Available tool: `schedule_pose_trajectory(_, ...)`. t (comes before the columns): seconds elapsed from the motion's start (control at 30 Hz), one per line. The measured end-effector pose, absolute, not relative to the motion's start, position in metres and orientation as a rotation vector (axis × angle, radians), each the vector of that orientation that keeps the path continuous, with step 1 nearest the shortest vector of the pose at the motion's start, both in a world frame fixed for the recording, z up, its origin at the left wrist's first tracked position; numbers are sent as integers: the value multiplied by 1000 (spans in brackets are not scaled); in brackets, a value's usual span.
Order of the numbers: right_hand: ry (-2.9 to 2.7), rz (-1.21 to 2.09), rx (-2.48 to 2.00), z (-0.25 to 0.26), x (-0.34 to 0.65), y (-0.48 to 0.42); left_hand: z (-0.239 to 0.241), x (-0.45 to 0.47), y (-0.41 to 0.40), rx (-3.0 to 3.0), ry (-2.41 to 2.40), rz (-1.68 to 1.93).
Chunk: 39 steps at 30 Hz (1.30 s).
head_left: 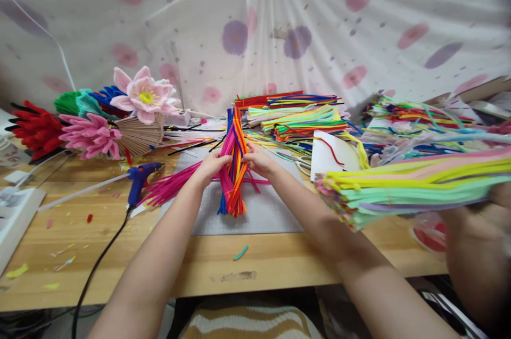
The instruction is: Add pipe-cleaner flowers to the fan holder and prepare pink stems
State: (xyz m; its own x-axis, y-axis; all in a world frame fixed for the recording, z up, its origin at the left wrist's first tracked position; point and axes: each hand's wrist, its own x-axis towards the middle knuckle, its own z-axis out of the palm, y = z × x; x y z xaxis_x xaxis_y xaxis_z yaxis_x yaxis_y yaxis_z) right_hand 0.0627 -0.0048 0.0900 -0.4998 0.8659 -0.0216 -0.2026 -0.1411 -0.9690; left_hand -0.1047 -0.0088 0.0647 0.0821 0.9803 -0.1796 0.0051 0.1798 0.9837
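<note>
My left hand [211,164] and my right hand [257,159] both grip an upright bundle of pipe cleaners [233,168] in pink, orange, blue and purple, one hand on each side of its middle. The bundle's lower ends rest on a grey cutting mat [263,214] on the wooden table [120,254]. A loose spread of pink pipe cleaners [170,187] lies on the mat just left of my left hand.
A blue glue gun [139,179] with a black cord lies left of the mat. Pipe-cleaner flowers [120,115] stand at the back left. Stacks of coloured pipe cleaners [303,115] fill the back; a large pastel bundle [415,184] juts in from the right, near another person's arm [479,264].
</note>
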Motion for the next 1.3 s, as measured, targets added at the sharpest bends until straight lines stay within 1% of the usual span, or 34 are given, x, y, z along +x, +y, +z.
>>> schedule_pose_trajectory(0.07,-1291,1755,-834,70,48,15,65,-104,-9,1069,1245,1031)
schedule_pose_trajectory(0.17,-1180,1812,-845,55,46,27,66,-104,-10,1048,1225,1031)
schedule_pose_trajectory(0.33,-1162,1806,-739,56,48,23,68,-98,-12,983,1093,1001)
schedule_pose_trajectory(0.53,-1086,1877,-637,54,33,17,76,-85,-9,680,823,1141)
schedule_pose_trajectory(0.77,-1121,2054,-603,60,38,18,79,-80,-10,537,720,1168)
schedule_pose_trajectory(0.9,-1036,1899,-722,65,53,28,75,-75,-8,548,650,1128)
schedule_pose_trajectory(1.03,-952,1534,-937,75,77,41,76,-60,-6,597,700,1039)
schedule_pose_trajectory(1.17,-1179,1498,-902,94,109,47,90,-37,-5,646,643,1023)
schedule_pose_trajectory(1.2,-1208,1415,-916,99,118,48,95,-32,-4,647,622,1027)
schedule_pose_trajectory(1.3,-1184,1034,-1029,111,140,52,106,-17,-2,623,591,1053)
